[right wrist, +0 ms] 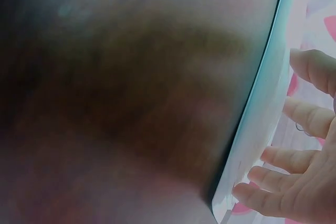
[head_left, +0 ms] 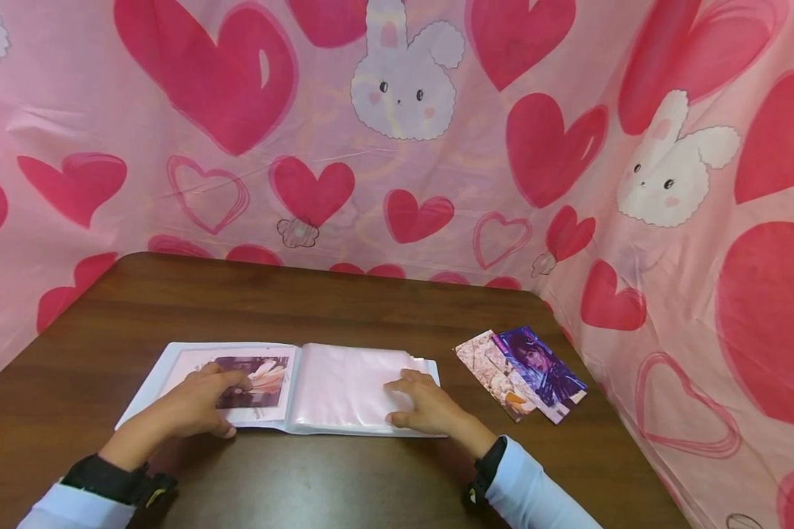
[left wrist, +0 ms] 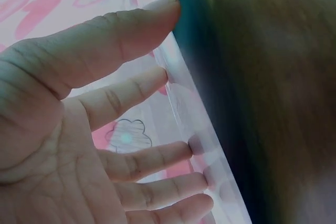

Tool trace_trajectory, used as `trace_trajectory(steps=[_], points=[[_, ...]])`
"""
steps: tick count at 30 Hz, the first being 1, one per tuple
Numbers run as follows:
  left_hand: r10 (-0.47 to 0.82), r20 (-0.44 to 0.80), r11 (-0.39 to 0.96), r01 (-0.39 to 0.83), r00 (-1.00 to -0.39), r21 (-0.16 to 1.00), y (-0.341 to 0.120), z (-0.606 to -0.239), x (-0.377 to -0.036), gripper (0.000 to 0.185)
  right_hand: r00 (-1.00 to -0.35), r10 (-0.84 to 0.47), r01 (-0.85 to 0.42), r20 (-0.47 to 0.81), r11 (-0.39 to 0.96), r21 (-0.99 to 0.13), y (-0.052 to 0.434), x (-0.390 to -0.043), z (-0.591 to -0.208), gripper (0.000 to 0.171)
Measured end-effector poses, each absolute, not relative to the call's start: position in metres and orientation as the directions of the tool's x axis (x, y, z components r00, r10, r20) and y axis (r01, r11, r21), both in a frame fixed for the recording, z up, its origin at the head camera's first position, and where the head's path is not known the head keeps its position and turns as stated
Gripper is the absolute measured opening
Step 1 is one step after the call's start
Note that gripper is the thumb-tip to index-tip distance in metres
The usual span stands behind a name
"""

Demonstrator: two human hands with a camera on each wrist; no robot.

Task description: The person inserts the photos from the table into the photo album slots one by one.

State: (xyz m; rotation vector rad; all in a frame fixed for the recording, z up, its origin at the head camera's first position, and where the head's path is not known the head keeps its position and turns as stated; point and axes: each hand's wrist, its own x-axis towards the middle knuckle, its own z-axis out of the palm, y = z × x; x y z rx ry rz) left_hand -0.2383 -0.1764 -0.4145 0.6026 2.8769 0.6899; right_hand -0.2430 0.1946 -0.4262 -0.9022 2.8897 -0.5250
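Observation:
An open photo album with clear sleeves lies on the brown table. Its left page holds a photo card; the right page is pale pink. My left hand rests flat on the left page, fingers straight and spread on the sleeve's edge. My right hand lies flat on the right page, its fingers extended at the album's edge. Neither hand grips anything. Three loose photo cards lie fanned on the table to the right of the album.
A pink sheet printed with hearts and bunnies hangs as a backdrop behind and to the right of the table. Bare table surface lies in front of the album and behind it.

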Motion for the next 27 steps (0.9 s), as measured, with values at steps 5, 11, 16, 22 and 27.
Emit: trace_trajectory(steps=[5,11,16,22,27], points=[[0.37,0.002,0.814,0.325,-0.929,0.481,-0.172,-0.412,-0.235,0.058,-0.828,-0.56,-0.536,0.025,0.778,-0.328,0.194,-0.242,-0.425,0.045],[0.372,0.069,0.806,0.359,-0.926,0.47,-0.165,-0.408,-0.232,0.054,-0.838,-0.545,-0.517,0.009,0.79,-0.331,0.195,-0.242,-0.425,0.045],[0.409,0.138,0.783,0.424,-0.902,0.456,-0.155,-0.408,-0.23,0.048,-0.837,-0.548,-0.516,-0.001,0.789,-0.334,0.195,-0.241,-0.425,0.045],[0.527,0.23,0.683,0.569,-0.818,0.458,-0.141,-0.41,-0.231,0.041,-0.836,-0.548,-0.517,0.002,0.788,-0.335,0.194,-0.24,-0.426,0.045],[0.638,0.253,0.565,0.666,-0.727,0.487,-0.127,-0.412,-0.234,0.041,-0.837,-0.547,-0.516,-0.003,0.792,-0.326,0.193,-0.24,-0.425,0.045]])
